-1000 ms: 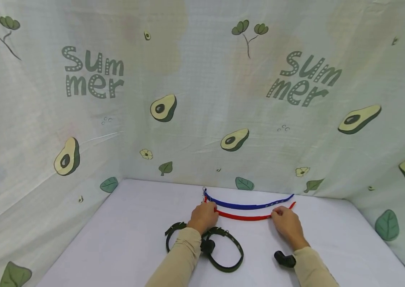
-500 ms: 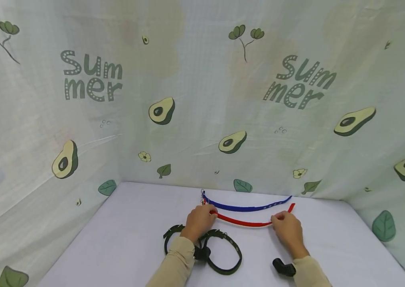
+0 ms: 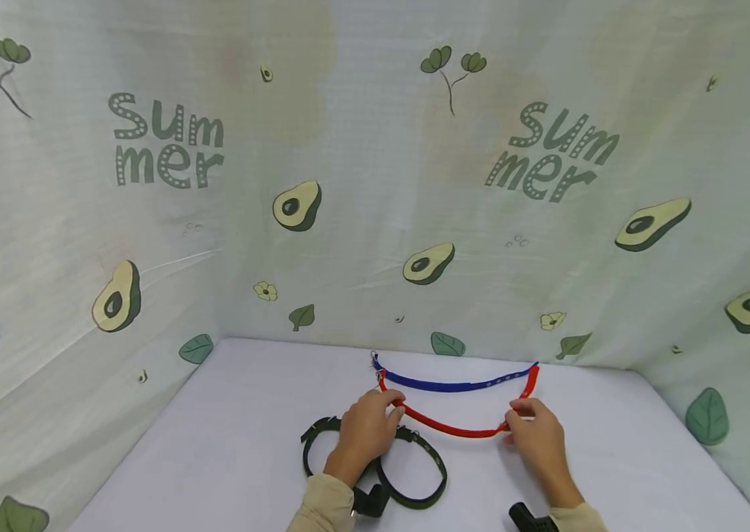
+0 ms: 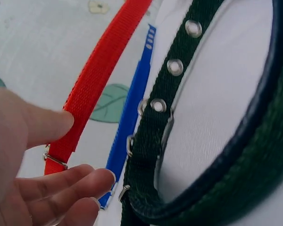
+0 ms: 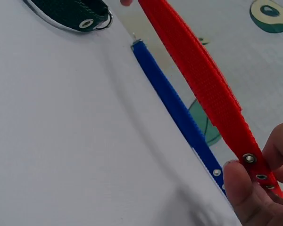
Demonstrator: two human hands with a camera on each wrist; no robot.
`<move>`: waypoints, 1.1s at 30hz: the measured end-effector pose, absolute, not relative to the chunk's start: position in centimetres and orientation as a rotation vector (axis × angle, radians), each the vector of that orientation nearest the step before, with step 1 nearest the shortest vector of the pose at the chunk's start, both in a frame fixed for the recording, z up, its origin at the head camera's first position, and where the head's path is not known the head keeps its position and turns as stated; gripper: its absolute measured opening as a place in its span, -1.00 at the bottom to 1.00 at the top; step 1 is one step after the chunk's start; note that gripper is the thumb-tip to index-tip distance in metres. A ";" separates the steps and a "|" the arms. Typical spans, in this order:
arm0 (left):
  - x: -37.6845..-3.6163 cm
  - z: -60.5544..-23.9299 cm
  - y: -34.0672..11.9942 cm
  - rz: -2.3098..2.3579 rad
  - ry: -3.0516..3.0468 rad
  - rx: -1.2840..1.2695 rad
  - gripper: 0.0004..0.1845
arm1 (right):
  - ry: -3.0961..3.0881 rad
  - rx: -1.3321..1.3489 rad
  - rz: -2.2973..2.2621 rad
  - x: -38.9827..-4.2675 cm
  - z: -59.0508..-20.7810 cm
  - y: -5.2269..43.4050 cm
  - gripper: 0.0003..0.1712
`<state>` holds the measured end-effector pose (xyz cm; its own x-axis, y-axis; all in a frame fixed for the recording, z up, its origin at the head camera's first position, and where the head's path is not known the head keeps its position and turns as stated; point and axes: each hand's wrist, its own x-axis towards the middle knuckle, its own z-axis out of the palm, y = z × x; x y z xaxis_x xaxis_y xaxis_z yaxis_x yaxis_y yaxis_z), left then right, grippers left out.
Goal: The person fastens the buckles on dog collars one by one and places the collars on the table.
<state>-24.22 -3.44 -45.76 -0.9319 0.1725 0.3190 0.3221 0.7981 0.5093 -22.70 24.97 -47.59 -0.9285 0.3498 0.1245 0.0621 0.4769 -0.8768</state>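
A red collar (image 3: 454, 430) of webbing hangs in a sagging curve between both hands. My left hand (image 3: 368, 425) holds its buckle end; in the left wrist view the thumb (image 4: 56, 126) lies on the strap just above the metal buckle (image 4: 55, 161). Part of that grip is hidden. With thumb and fingers my right hand (image 3: 537, 434) pinches the eyelet end, where metal eyelets (image 5: 249, 158) show, and the tip sticks up beyond. Behind it a blue collar (image 3: 441, 386) lies stretched out on the white table (image 3: 228, 443).
Two dark green collars, a right one (image 3: 444, 473) and a left one (image 3: 307, 451), lie curled in loops near my left forearm. Printed cloth (image 3: 348, 310) rises behind the table's back edge. Black devices sit at the left wrist (image 3: 372, 501) and the right wrist (image 3: 527, 517).
Both hands have drawn back toward me with the red collar, which now sags more and sits farther from the blue one. Its tip stands up higher at the right. The view has shifted slightly.
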 end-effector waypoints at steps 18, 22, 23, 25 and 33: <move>-23.9 -45.8 -2.9 -1.138 -2.519 -0.339 -0.88 | -2.261 -0.439 1.595 -21.8 -48.0 24.2 -0.20; -23.7 -45.9 -2.5 -1.196 -2.519 -0.283 -0.87 | -2.217 -0.461 1.710 -21.6 -48.2 24.2 -0.22; -23.6 -45.9 -2.5 -1.214 -2.520 -0.267 -0.83 | -2.218 -0.480 1.727 -21.6 -48.2 24.2 -0.22; -23.6 -46.0 -2.3 -1.264 -2.519 -0.235 -0.73 | -2.229 -0.501 1.754 -21.6 -48.3 24.2 -0.22; -24.1 -45.6 -1.8 -1.781 -2.424 -0.157 -0.33 | -2.227 -0.551 1.869 -21.8 -48.1 23.9 -0.24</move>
<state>-24.11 -1.84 -45.64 -0.9862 0.0071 0.1655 0.1600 0.2982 0.9410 -21.77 23.90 -48.12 -0.9147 0.3923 -0.0967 0.1633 0.1400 -0.9766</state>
